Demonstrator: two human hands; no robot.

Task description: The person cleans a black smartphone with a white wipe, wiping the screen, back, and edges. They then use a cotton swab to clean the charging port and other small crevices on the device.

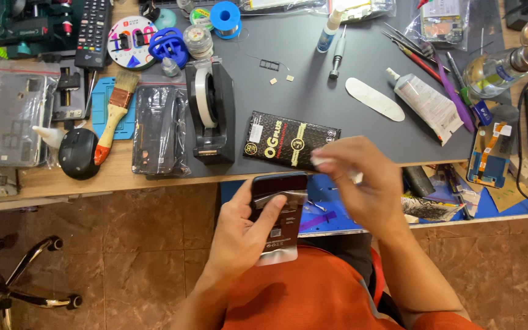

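My left hand (239,229) grips a dark phone (279,186) low centre, thumb on its back, a clear sleeve (279,253) under it. Right hand (362,183) pinches a white wipe (324,161) just above it. Looks like the cleaning step; next needs the wipe brought flat onto the phone. Black packet (291,139) lies on the grey mat (337,98), tape dispenser (210,113) to the left.

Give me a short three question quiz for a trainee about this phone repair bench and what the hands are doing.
1. True or false: the left hand holds a dark smartphone.
2. What does the right hand pinch in its fingers: A) a small white wipe, B) tweezers, C) a paintbrush?
3. Which black holder stands on the grey mat just left of the black packet?

Key:
1. True
2. A
3. The tape dispenser
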